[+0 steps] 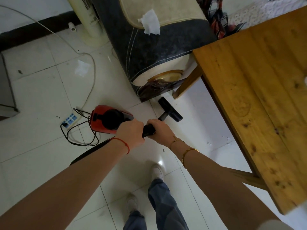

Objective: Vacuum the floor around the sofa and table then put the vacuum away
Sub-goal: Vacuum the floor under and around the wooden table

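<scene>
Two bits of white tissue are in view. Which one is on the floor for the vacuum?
The crumpled tissue on the tiles left of the sofa arm. The other tissue is draped on top of that arm.

wand (148, 129) mostly hidden (by hands)

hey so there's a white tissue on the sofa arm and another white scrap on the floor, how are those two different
The white crumpled tissue on the sofa arm drapes over the cream cushion's edge, raised off the ground; the white paper scrap on the tiled floor lies flat, beside the pale cable. The tissue looks bright and sharply outlined; the scrap looks fainter, blending into the tiles. The tissue appears larger in this view. Both are white, thin and loose, and neither is near the black vacuum floor head.
</scene>
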A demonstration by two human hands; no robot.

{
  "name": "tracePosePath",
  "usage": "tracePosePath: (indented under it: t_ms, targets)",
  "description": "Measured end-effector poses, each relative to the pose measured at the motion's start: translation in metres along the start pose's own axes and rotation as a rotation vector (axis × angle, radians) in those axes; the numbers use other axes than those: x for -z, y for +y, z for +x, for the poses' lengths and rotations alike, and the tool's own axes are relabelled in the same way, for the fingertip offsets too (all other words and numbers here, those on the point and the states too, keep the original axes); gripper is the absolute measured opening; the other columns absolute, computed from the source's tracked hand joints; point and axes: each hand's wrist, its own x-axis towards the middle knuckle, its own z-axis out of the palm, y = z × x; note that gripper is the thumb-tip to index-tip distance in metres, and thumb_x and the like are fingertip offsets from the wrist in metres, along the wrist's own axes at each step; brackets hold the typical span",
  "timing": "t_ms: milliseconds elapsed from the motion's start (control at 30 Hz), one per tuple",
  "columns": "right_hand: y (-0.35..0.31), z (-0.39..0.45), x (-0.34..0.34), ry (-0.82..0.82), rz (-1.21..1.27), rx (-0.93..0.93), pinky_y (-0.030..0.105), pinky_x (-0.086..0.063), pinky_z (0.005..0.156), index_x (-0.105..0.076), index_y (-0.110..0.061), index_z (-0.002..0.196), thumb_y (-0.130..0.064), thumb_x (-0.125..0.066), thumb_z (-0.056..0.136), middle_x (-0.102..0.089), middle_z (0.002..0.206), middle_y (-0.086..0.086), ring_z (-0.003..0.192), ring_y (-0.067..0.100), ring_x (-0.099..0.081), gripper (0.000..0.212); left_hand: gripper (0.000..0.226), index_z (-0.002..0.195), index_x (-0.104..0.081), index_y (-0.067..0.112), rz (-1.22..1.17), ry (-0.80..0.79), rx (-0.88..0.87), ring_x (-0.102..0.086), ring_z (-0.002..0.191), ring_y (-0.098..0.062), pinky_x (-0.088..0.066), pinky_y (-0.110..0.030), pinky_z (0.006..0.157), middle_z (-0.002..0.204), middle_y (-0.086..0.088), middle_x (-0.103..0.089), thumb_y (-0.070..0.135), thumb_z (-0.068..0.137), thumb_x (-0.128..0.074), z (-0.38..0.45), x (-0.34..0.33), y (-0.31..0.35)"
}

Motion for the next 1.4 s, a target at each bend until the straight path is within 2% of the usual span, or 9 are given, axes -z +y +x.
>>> tracePosePath:
  t_ms: [167, 267, 333, 500, 733, 967, 1100, 1233, 1400]
  targets:
    - [-0.017, -0.031, -0.022, -0.022, -0.018, -0.021, 0.030, -0.049, 0.079, -0.058, -0.020, 0.095, -0.021, -0.072, 0.076, -0.061, 0.094, 0.000, 0.085, 0.016, -0.057, 0.023, 0.022, 0.102, -0.059, 0.021, 0.046, -0.061, -0.081, -0.061, 0.069, -0.015, -0.054, -0.029, 0.061, 0.080, 0.002, -0.060, 0.030, 0.082, -0.058, -0.030, -0.013, -0.010]
    - [-0.030, -0.053, -0.040, -0.027, -0.039, -0.041, 0.026, -0.043, 0.073, -0.060, -0.018, 0.097, -0.020, -0.070, 0.076, -0.062, 0.096, 0.003, 0.086, 0.018, -0.058, 0.024, 0.020, 0.099, -0.060, 0.021, 0.099, -0.082, -0.151, -0.060, 0.072, -0.016, -0.049, -0.027, 0.059, 0.074, 0.005, -0.052, 0.030, 0.081, -0.057, -0.052, -0.021, -0.017]
    - [-0.038, -0.068, -0.056, -0.028, -0.050, -0.058, 0.028, -0.046, 0.072, -0.060, -0.017, 0.096, -0.020, -0.070, 0.076, -0.063, 0.096, 0.005, 0.086, 0.021, -0.060, 0.023, 0.014, 0.092, -0.059, 0.021, 0.127, -0.120, -0.187, -0.056, 0.068, -0.015, -0.048, -0.027, 0.060, 0.071, 0.006, -0.048, 0.029, 0.080, -0.058, -0.069, -0.026, -0.022]
    - [-0.057, -0.104, -0.094, 0.010, -0.035, -0.091, 0.032, -0.049, 0.069, -0.059, -0.015, 0.093, -0.020, -0.069, 0.076, -0.065, 0.093, 0.006, 0.084, 0.024, -0.062, 0.020, 0.008, 0.079, -0.051, 0.024, 0.195, -0.154, -0.292, -0.050, 0.062, -0.013, -0.040, -0.024, 0.054, 0.068, 0.008, -0.052, 0.028, 0.078, -0.058, -0.104, -0.043, -0.032]
    - [-0.059, -0.153, -0.123, 0.067, 0.058, -0.163, 0.028, -0.041, 0.063, -0.056, -0.016, 0.089, -0.015, -0.067, 0.077, -0.063, 0.089, 0.004, 0.080, 0.022, -0.060, 0.017, 0.005, 0.074, -0.054, 0.025, 0.214, -0.231, -0.366, -0.060, 0.063, -0.015, -0.047, -0.025, 0.053, 0.065, 0.005, -0.056, 0.028, 0.073, -0.057, -0.132, -0.061, -0.016]
    - [-0.017, -0.193, -0.111, 0.122, 0.070, -0.203, 0.023, -0.037, 0.065, -0.057, -0.013, 0.091, -0.013, -0.068, 0.078, -0.062, 0.090, 0.003, 0.073, 0.016, -0.052, 0.017, 0.006, 0.078, -0.052, 0.020, 0.210, -0.232, -0.400, -0.049, 0.057, -0.013, -0.031, -0.022, 0.043, 0.064, 0.005, -0.050, 0.023, 0.078, -0.058, -0.135, -0.067, 0.044]
    - [0.019, -0.214, -0.096, 0.147, 0.086, -0.227, 0.025, -0.040, 0.064, -0.058, -0.011, 0.093, -0.011, -0.068, 0.077, -0.061, 0.091, 0.004, 0.074, 0.018, -0.055, 0.019, 0.009, 0.077, -0.052, 0.020, 0.189, -0.212, -0.417, -0.053, 0.060, -0.015, -0.034, -0.022, 0.049, 0.070, 0.004, -0.056, 0.024, 0.078, -0.059, -0.124, -0.077, 0.087]
    - [0.062, -0.234, -0.077, 0.154, 0.050, -0.232, 0.024, -0.040, 0.066, -0.058, -0.011, 0.095, -0.012, -0.068, 0.078, -0.061, 0.093, 0.004, 0.074, 0.017, -0.054, 0.019, 0.011, 0.076, -0.048, 0.020, 0.177, -0.154, -0.414, -0.049, 0.055, -0.013, -0.035, -0.023, 0.052, 0.062, 0.006, -0.048, 0.024, 0.080, -0.058, -0.112, -0.091, 0.135]
    - [0.116, -0.254, -0.049, 0.151, 0.027, -0.212, 0.032, -0.050, 0.075, -0.059, -0.009, 0.097, -0.010, -0.069, 0.077, -0.062, 0.096, 0.005, 0.082, 0.021, -0.060, 0.022, 0.010, 0.077, -0.049, 0.020, 0.148, -0.099, -0.392, -0.043, 0.050, -0.009, -0.031, -0.020, 0.048, 0.060, 0.007, -0.045, 0.023, 0.081, -0.058, -0.096, -0.106, 0.194]
